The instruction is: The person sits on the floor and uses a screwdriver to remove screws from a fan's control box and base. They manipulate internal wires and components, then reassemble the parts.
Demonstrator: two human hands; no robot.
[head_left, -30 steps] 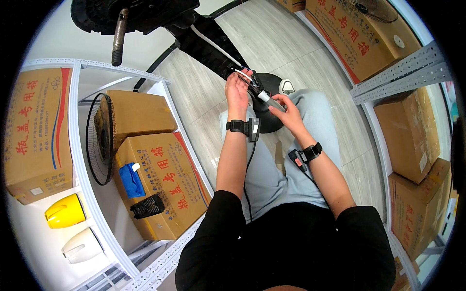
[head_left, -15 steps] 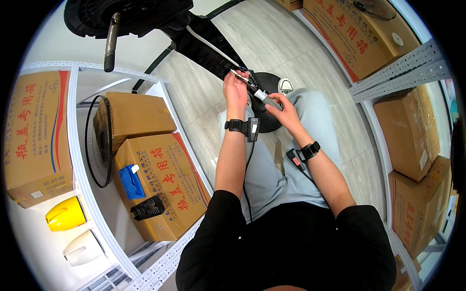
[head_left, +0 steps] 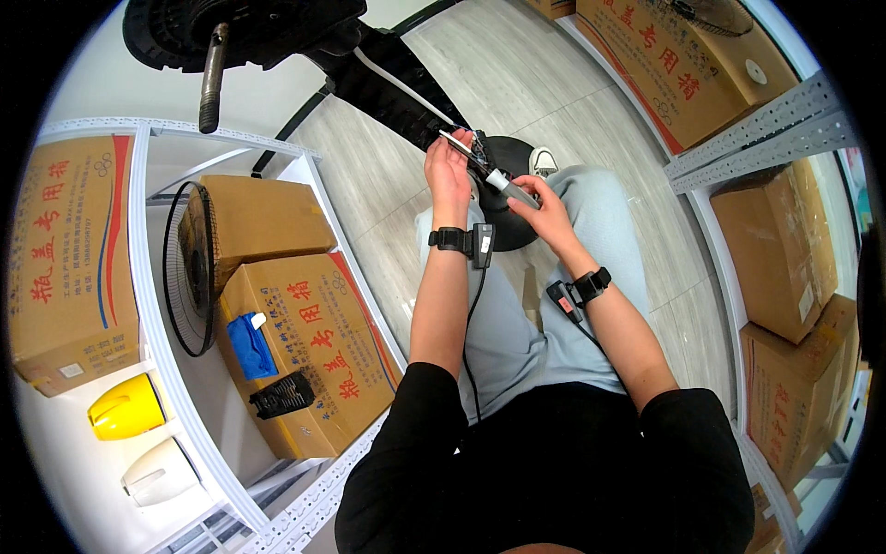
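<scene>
In my right hand (head_left: pixel 544 210) is a grey-handled tool (head_left: pixel 513 189) with a pale collar and a slim shaft, apparently a screwdriver; my fingers are closed round its handle. The shaft slants up and left towards my left hand (head_left: pixel 448 171), which is turned palm up with its fingers curled by a narrow metal piece (head_left: pixel 454 142). What those fingers grip is too small to make out. Both hands are at the lower part of a black fan stand (head_left: pixel 392 88), where thin wires show. A white cable (head_left: pixel 397 85) runs along the stand. A bare threaded shaft (head_left: pixel 212 83) sticks out of the black fan motor head (head_left: pixel 268 32).
A round black base (head_left: pixel 508 235) rests on the floor between my legs. On the left, a white rack (head_left: pixel 171 388) holds cartons (head_left: pixel 323 342), a fan grille (head_left: pixel 189 268), a yellow cover (head_left: pixel 126 407) and a white one (head_left: pixel 159 473). More cartons (head_left: pixel 775 254) stand on the right rack.
Both hands keep almost the same place at the fan stand. The tool stays in my right hand, with barely any shift.
</scene>
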